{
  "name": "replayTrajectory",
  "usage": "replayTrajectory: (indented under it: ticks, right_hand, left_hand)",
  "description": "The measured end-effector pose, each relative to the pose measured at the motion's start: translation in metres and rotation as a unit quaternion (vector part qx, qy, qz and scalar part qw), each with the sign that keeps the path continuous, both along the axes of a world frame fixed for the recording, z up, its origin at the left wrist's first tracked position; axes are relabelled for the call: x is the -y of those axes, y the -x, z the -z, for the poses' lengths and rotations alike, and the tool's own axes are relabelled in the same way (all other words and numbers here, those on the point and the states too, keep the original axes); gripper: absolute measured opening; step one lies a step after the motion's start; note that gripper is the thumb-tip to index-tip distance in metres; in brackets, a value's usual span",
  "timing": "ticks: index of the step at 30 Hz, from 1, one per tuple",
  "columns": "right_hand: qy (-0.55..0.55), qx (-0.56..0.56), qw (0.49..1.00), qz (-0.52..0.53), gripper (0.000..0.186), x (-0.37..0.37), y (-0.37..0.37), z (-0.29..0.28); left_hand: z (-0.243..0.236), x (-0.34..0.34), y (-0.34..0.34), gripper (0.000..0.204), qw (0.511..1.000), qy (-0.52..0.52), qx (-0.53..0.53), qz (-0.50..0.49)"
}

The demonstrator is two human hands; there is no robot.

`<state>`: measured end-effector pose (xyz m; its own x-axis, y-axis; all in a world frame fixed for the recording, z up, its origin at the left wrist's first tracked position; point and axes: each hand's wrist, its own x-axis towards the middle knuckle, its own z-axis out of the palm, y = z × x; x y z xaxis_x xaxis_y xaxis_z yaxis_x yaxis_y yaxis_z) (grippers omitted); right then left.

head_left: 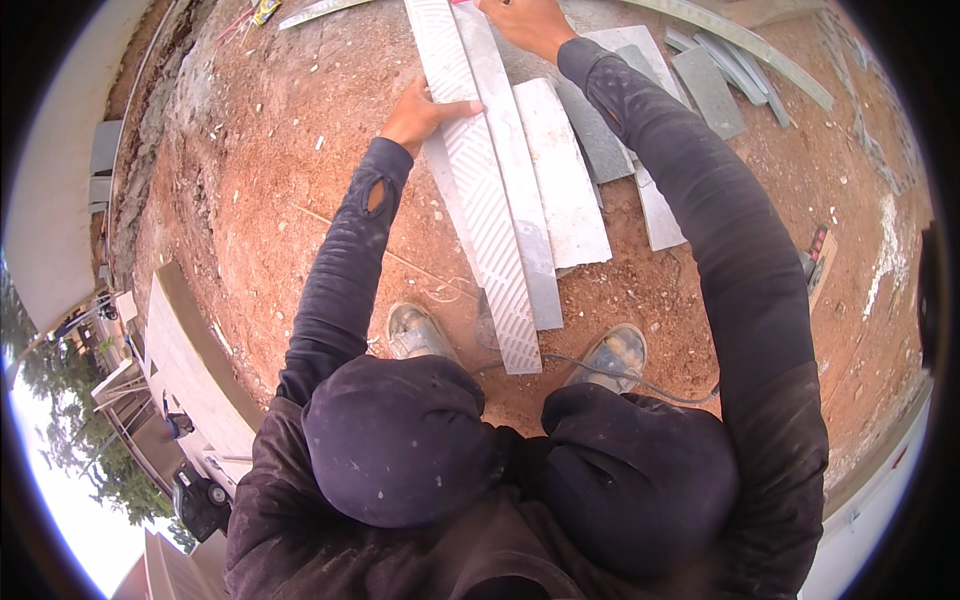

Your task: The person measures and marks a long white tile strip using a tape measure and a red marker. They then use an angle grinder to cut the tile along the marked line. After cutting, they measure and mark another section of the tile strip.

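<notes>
A long, pale tile strip with slanting ribbed grooves point(490, 215) runs from the top edge down between my shoes. My left hand point(425, 115) grips its left side, the thumb lying across the top face and the fingers at the edge. Under and beside it lies a smooth grey tile strip point(537, 270). At the top edge, my right hand point(527, 22) is closed with its fingertips over the strips. A small red thing point(461, 2) shows at those fingertips; the frame's edge cuts it off, and its kind is unclear.
White slabs point(565, 180) and grey tile pieces point(708, 90) lie on the reddish dirt to the right. A dark cable point(665, 392) runs by my right shoe point(612, 358). A long board point(190, 350) lies at the left, with a vehicle point(198, 503) beyond.
</notes>
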<state>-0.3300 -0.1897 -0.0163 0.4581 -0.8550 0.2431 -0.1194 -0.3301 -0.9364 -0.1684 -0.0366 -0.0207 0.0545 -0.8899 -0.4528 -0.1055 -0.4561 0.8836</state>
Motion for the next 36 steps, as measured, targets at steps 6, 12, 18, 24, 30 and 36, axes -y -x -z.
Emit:
replayTrajectory:
  ticks: [6,12,18,24,30,36]
  right_hand:
    - [0.029,-0.035,0.999,0.002,0.03,0.002,-0.004,0.002]
    - [0.045,-0.039,0.998,0.014,0.029,0.003,-0.002,0.001]
    - [0.021,-0.043,0.999,-0.014,0.026,-0.003,0.004,-0.012]
    - [0.018,-0.051,0.998,-0.013,0.026,-0.009,0.008,-0.018]
    - [0.026,-0.04,0.998,-0.034,0.027,-0.018,0.015,-0.023]
    - [0.023,-0.063,0.996,-0.05,0.027,-0.023,0.024,-0.023]
  left_hand:
    - [-0.001,-0.003,0.0,0.077,0.999,0.027,0.001,-0.02]
    - [0.001,-0.001,0.0,0.078,0.999,0.029,0.008,-0.016]
    - [-0.002,-0.001,-0.001,0.086,1.0,-0.002,0.004,0.001]
    - [-0.002,-0.001,0.0,0.083,1.0,0.008,0.001,0.003]
    - [-0.001,0.0,-0.001,0.078,1.0,0.021,-0.012,0.019]
    - [0.0,0.0,-0.001,0.073,0.999,0.028,-0.014,0.03]
